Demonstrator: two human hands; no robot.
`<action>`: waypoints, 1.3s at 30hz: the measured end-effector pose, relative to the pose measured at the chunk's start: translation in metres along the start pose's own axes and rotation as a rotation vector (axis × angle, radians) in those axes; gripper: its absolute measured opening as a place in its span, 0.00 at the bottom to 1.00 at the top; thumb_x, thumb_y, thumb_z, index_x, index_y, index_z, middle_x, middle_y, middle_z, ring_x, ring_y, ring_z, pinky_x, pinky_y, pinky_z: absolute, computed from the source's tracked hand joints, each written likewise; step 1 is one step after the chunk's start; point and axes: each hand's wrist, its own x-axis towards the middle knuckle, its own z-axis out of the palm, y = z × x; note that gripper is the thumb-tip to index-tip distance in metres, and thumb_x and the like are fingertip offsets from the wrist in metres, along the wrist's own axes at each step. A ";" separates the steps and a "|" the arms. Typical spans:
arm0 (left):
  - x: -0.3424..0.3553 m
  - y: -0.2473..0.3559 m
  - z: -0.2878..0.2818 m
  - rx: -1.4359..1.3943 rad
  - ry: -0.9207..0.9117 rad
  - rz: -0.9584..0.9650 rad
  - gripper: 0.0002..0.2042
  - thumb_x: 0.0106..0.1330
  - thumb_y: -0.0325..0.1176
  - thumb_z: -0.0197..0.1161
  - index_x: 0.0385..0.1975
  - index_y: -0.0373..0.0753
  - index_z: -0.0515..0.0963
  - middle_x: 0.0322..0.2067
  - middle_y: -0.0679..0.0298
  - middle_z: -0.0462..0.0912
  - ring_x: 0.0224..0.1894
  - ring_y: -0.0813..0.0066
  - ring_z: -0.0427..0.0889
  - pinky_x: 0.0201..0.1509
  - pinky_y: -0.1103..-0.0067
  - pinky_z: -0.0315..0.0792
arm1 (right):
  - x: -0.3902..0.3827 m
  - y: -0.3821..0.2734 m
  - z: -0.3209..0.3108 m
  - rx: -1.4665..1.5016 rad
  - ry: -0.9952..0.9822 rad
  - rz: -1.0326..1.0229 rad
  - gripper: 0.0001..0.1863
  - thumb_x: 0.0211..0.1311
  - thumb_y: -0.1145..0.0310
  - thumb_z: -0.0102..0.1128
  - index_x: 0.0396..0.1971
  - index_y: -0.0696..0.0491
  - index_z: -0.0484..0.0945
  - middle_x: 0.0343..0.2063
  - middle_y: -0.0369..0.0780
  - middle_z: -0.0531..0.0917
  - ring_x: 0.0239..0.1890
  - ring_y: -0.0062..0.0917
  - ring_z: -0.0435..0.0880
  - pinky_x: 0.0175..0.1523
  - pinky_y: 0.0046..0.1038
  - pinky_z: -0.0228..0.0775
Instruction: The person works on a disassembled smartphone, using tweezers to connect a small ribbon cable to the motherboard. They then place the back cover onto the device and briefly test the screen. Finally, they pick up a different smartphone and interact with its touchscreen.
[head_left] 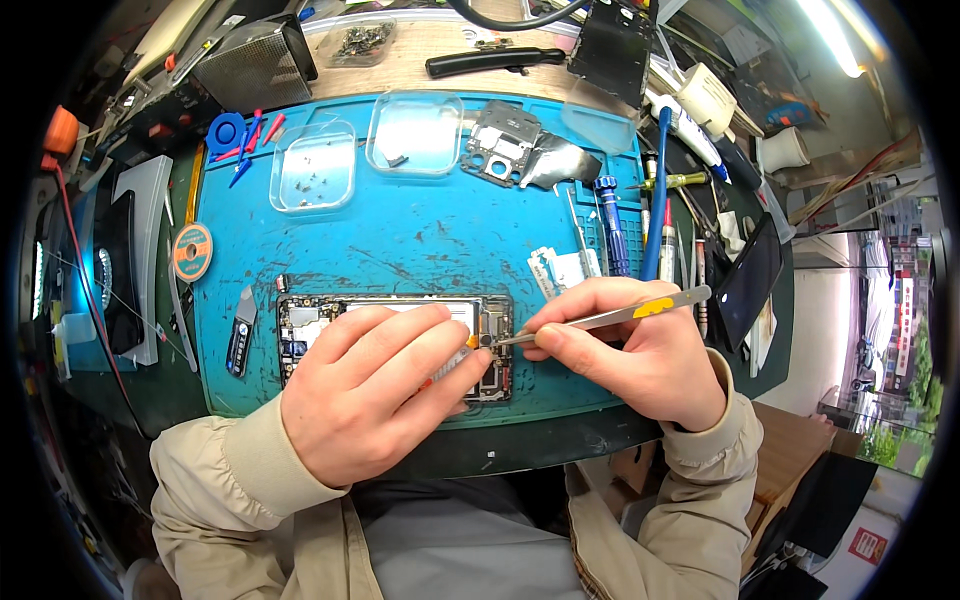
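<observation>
An opened phone (pixel 302 316) lies crosswise on the blue mat (pixel 390 245), its boards, battery and small parts exposed. My left hand (pixel 385 385) rests over the middle of the phone, fingers stretched out and lying on it. They hide much of the battery, and the index fingertip is near the right-hand parts. Held in my right hand (pixel 640 350) are metal tweezers (pixel 600 318) with a yellow mark. Their tips reach a small part by the left index fingertip. Whether they pinch anything is too small to tell.
Two clear plastic trays (pixel 313 200) hold small screws and bits. A dark phone cover part (pixel 503 142) lies at the back. Beside the phone are a short blade tool (pixel 241 331) and a solder wick spool (pixel 192 252). Screwdrivers (pixel 612 225) and pens crowd the right.
</observation>
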 end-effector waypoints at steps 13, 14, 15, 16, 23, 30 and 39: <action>0.004 0.001 -0.003 -0.008 0.006 0.003 0.18 0.58 0.32 0.70 0.50 0.40 0.86 0.52 0.61 0.81 0.57 0.64 0.81 0.57 0.68 0.75 | 0.000 0.001 -0.001 -0.027 -0.005 -0.002 0.08 0.69 0.70 0.68 0.40 0.60 0.85 0.31 0.34 0.87 0.33 0.12 0.83 0.37 0.18 0.75; 0.004 0.001 -0.003 -0.009 -0.002 0.003 0.18 0.58 0.32 0.70 0.50 0.40 0.86 0.52 0.61 0.81 0.57 0.64 0.81 0.57 0.68 0.75 | -0.001 0.001 -0.002 -0.034 -0.003 -0.004 0.08 0.69 0.70 0.68 0.40 0.60 0.85 0.31 0.34 0.87 0.33 0.12 0.83 0.37 0.18 0.75; 0.005 0.001 -0.004 -0.010 -0.011 0.002 0.18 0.58 0.32 0.71 0.50 0.40 0.86 0.52 0.61 0.81 0.57 0.64 0.81 0.57 0.68 0.75 | 0.000 0.001 -0.002 -0.039 -0.003 -0.005 0.08 0.69 0.70 0.68 0.40 0.60 0.85 0.31 0.34 0.87 0.33 0.12 0.83 0.37 0.18 0.75; 0.005 0.001 -0.004 -0.007 -0.013 0.003 0.18 0.58 0.32 0.71 0.50 0.40 0.86 0.52 0.61 0.81 0.57 0.64 0.81 0.57 0.68 0.75 | 0.000 0.002 -0.001 -0.024 0.000 -0.013 0.08 0.69 0.70 0.68 0.40 0.60 0.85 0.31 0.34 0.87 0.33 0.12 0.83 0.37 0.18 0.75; 0.005 0.003 -0.003 0.019 0.001 0.007 0.18 0.58 0.31 0.70 0.50 0.39 0.86 0.52 0.60 0.81 0.57 0.64 0.81 0.56 0.68 0.75 | 0.001 -0.005 -0.004 -0.026 -0.046 0.025 0.08 0.70 0.74 0.65 0.43 0.64 0.84 0.37 0.42 0.89 0.42 0.21 0.89 0.49 0.22 0.81; 0.006 0.004 -0.004 0.027 -0.009 0.003 0.18 0.60 0.30 0.66 0.51 0.39 0.85 0.53 0.60 0.81 0.57 0.63 0.81 0.57 0.68 0.75 | -0.001 -0.004 -0.005 -0.006 -0.033 0.028 0.08 0.70 0.74 0.65 0.43 0.64 0.83 0.37 0.42 0.89 0.42 0.21 0.89 0.49 0.23 0.82; 0.003 0.004 -0.001 0.003 -0.004 -0.018 0.26 0.49 0.32 0.74 0.53 0.43 0.85 0.54 0.61 0.79 0.56 0.61 0.80 0.56 0.64 0.73 | -0.001 -0.007 -0.005 -0.067 -0.045 0.014 0.08 0.69 0.74 0.65 0.41 0.64 0.85 0.35 0.41 0.90 0.40 0.20 0.89 0.46 0.21 0.81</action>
